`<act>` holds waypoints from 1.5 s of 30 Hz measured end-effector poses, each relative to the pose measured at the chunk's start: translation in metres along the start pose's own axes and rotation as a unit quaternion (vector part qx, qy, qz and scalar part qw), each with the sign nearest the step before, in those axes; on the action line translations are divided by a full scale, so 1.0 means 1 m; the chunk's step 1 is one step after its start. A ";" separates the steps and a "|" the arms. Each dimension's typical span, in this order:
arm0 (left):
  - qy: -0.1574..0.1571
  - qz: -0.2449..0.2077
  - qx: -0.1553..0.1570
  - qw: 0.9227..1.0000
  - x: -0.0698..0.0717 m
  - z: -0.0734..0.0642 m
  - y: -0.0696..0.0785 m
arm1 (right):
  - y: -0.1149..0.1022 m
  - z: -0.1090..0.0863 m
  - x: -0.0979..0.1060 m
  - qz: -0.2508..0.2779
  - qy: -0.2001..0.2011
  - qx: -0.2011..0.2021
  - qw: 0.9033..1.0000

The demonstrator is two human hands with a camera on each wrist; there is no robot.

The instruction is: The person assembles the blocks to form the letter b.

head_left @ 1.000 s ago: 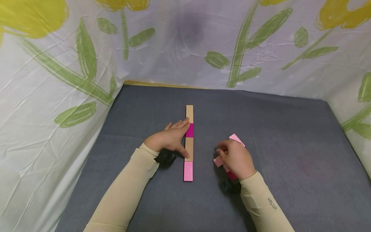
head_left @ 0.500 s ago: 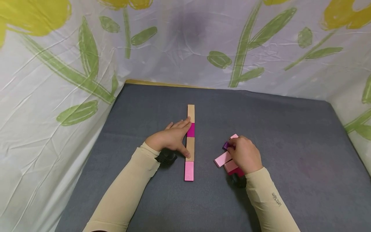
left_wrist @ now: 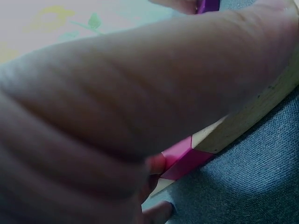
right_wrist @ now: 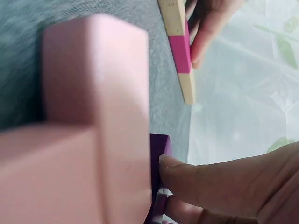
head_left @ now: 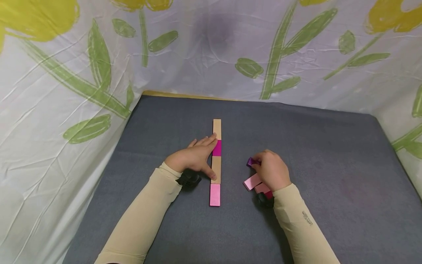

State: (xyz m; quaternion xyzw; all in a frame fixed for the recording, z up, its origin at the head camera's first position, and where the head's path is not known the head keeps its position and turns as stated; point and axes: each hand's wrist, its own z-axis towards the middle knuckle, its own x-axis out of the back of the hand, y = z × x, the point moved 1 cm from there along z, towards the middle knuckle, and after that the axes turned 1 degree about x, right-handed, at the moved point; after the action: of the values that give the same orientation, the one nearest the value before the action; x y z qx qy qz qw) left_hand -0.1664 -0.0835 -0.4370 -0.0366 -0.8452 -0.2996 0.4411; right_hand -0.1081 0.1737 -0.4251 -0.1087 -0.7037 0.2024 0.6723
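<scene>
In the head view, a straight row of blocks runs away from me: a tan block [head_left: 217,125], a magenta block [head_left: 217,148], another tan block [head_left: 216,167] and a pink block [head_left: 215,195] nearest. My left hand [head_left: 192,158] lies along its left side, thumb tip on the nearer tan block and index fingertip by the joint of the far tan and magenta ones. To the right of the row, my right hand [head_left: 273,169] pinches a small purple block [head_left: 250,162] between thumb and fingers. The right wrist view shows the thumb against the purple block's [right_wrist: 159,151] side.
Beneath the right hand lie a light pink block [head_left: 252,181], a salmon block [head_left: 261,188] and a crimson block [head_left: 269,194], partly covered. Dark grey cloth [head_left: 323,165] covers the table. Flower-printed white sheeting [head_left: 204,73] hangs behind and at both sides.
My right hand first hovered over the loose blocks, then reached the purple block, and has now drawn it slightly left and away from them. The left hand stays put on the row.
</scene>
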 end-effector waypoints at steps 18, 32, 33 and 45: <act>0.008 -0.002 -0.005 1.000 -0.001 0.000 -0.001 | -0.036 0.028 -0.016 0.000 -0.028 0.022 0.999; 0.008 0.000 0.001 1.000 0.001 0.001 0.000 | -0.040 0.045 -0.026 0.040 -0.031 0.072 0.996; 0.009 0.000 0.000 1.000 0.001 0.000 0.000 | -0.040 0.045 -0.027 0.043 -0.030 0.078 0.996; 0.006 0.005 0.000 1.000 0.001 0.001 0.000 | -0.047 0.046 -0.035 0.052 -0.024 0.099 0.993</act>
State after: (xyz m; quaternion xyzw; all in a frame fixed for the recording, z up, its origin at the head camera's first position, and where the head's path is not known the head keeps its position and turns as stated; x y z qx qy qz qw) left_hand -0.1674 -0.0837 -0.4369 -0.0394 -0.8425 -0.2972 0.4475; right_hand -0.1452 0.1101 -0.4371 -0.0733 -0.6893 0.3081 0.6516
